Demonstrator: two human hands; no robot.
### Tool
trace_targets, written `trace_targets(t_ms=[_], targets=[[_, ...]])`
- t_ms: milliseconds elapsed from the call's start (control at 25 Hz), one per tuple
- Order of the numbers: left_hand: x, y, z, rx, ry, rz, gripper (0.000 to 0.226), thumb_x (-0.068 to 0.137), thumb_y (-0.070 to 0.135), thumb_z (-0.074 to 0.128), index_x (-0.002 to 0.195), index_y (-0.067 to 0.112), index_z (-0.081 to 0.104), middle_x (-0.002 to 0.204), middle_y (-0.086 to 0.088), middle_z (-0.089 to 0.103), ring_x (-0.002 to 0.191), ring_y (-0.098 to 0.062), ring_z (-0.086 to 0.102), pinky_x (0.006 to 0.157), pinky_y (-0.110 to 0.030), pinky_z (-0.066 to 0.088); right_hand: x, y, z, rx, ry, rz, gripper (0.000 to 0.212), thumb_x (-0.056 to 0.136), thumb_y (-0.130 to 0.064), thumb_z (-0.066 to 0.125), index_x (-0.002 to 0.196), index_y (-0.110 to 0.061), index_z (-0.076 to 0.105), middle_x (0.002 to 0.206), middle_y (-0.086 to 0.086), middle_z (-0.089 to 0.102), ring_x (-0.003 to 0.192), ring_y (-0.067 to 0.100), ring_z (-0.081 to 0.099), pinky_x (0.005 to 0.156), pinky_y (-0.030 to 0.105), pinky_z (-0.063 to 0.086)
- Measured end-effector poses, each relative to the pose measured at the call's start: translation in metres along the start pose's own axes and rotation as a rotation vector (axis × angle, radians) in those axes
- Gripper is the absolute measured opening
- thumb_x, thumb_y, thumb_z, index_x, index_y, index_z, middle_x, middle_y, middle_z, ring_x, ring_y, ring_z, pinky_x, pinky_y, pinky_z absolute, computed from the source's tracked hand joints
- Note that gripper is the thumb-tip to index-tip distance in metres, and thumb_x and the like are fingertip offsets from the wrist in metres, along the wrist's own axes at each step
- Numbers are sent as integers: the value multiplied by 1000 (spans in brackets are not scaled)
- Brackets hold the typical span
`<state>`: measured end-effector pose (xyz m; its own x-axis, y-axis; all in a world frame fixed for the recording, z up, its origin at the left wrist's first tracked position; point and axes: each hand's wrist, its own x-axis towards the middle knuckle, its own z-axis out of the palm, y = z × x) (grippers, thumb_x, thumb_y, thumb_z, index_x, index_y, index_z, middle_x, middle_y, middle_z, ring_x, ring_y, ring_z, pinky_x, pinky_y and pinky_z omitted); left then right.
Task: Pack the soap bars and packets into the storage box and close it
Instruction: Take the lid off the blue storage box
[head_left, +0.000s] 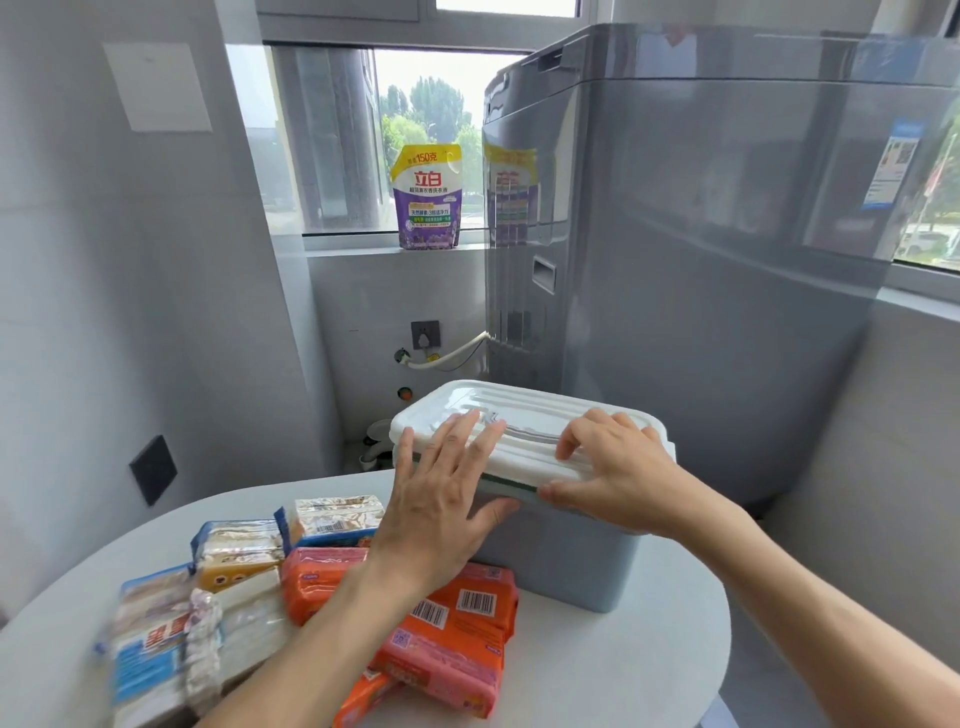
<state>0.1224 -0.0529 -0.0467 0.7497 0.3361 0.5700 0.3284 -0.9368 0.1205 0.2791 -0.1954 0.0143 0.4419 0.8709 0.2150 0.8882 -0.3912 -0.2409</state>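
The storage box (561, 551) stands at the far right part of a round, smooth white surface (623, 675), directly in front of a glossy grey washing machine (701, 260). The box body is matte blue-grey plastic with rounded corners. Its lid (524, 415) is white moulded plastic, rectangular with rounded corners, with raised parallel ribs along its top and a recessed handle at the centre; the near edge of the lid sits slightly above the box rim, showing a thin green band between them. The left hand (447, 499) lies flat on the near left part of the lid, fingers spread across the ribs and thumb hooked under the near edge; its grip is spread and encloses nothing. The right hand (618, 467) rests on the near right part of the lid, fingers curled onto the top and thumb pressed against the near edge, so its grip pinches the lid edge. All soap packets lie outside the box, on the surface to its left: orange and pink film-wrapped bars (457, 623) with barcode labels nearest the box, yellow bars in blue-edged clear wrap (291, 535) behind them, and white bars in crinkled clear wrap (197, 639) at the left edge. A purple and yellow detergent pouch (427, 197) stands upright on the windowsill.
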Motion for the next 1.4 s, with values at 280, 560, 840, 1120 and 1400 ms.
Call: trace_targets(t_ms=[280,560,840,1120,1400], targets=[[-3,2,1,-41,-7,-54,54,92,58,40,136,27,49,149,-2,43,138,-20,35,116,-49,16,-15,-3,14,-165,149,-136,28,86,-54,53,94,-28,46,104,-8,52,96,23,46,79,38,35],[-12,13,4,-86,94,41,51,83,43,62,127,20,53,127,-1,59,119,-18,54,109,-46,39,-13,2,5,206,376,108,20,89,-41,59,89,-26,45,96,-10,47,91,14,38,80,36,27],[5,9,17,12,10,-40,27,73,5,71,93,19,60,85,2,61,84,-24,53,103,-45,38,-32,34,-10,497,450,279,18,91,-36,58,89,-20,52,98,-8,53,94,19,47,92,49,41],[31,-46,-35,221,274,-306,28,67,4,77,91,10,62,78,-11,64,76,-35,51,77,-44,35,-50,68,31,493,440,343,18,89,-33,62,85,-21,50,94,-9,50,91,22,47,84,49,42],[16,-75,-62,289,324,-409,25,72,6,75,93,7,63,82,-17,66,78,-39,50,81,-48,36,-48,64,103,66,190,177,19,87,-42,60,88,-29,45,94,-11,49,87,18,42,72,35,24]])
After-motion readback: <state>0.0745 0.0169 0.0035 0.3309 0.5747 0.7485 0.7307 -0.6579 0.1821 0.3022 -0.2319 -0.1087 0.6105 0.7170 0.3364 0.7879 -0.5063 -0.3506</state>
